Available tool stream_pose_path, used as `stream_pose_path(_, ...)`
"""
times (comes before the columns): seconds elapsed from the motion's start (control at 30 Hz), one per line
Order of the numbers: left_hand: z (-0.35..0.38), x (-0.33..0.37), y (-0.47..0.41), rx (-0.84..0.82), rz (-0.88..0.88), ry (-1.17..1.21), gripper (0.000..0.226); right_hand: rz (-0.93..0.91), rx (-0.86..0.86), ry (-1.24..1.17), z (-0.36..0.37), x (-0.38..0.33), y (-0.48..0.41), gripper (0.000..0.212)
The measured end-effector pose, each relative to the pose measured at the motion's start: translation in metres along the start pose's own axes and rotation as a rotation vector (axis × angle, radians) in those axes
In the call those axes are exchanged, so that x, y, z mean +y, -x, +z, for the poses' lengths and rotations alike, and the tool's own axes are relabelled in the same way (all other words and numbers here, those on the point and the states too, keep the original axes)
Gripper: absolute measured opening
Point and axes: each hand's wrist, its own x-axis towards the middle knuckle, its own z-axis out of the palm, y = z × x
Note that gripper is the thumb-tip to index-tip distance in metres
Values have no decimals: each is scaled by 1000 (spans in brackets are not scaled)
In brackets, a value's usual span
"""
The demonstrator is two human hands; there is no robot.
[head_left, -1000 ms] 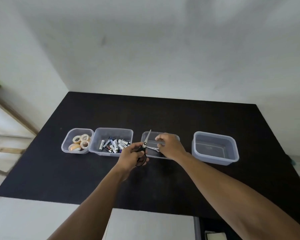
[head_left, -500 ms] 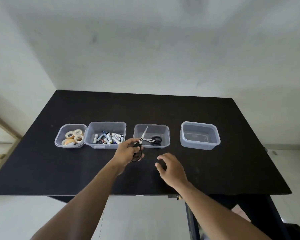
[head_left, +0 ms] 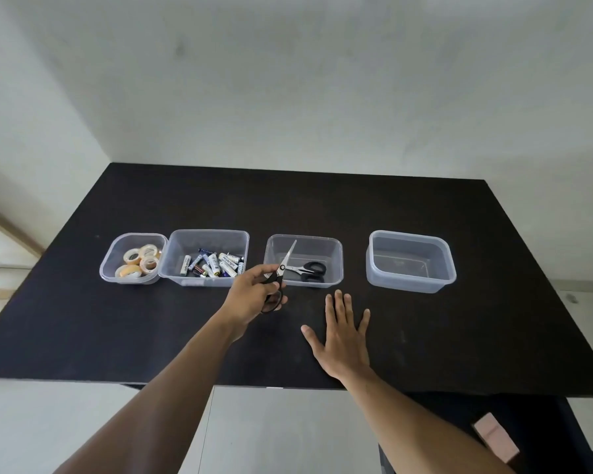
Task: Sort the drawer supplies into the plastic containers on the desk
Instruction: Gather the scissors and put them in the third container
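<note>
Dark lettering is seen along a white battery (head_left: 229, 261) in the 2nd container from the left (head_left: 208, 234); it appears to read "Heybright", though the letters are small. Similar print is carried by another white battery (head_left: 185, 265) at the left of the same container, but it cannot be made out. The labels of the other batteries (head_left: 213, 261) are too small to be read.

Table (head_left: 425, 336): black, matt, fine grain, faint dusty smears.
Tape tub (head_left: 110, 268), battery tub (head_left: 192, 282), scissors tub (head_left: 334, 254), empty tub (head_left: 408, 283): clear plastic, smooth, glossy, soft glints on rims; empty tub cloudier.
Raised scissors (head_left: 287, 258): bright bare metal blades, black plastic handles, slight sheen.
Lying scissors (head_left: 310, 268): same metal, glossy black plastic loops.
Batteries (head_left: 216, 263): shiny printed wraps, white, blue, black.
Tape rolls (head_left: 139, 263): glossy, tan and translucent.
Wall (head_left: 305, 80): matt white paint, blotchy.
</note>
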Motion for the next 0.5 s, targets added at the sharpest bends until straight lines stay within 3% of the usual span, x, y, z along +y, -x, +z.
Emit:
stream_pose_path(0.27, 13, 6, -14, -11, 42, -137, 30, 16, 30, -19, 4, 2, -1, 90)
stream_pose_path(0.5, 17, 39, -49, 0, 207, -575, 25, 23, 47, -41, 3, 2, 1, 91)
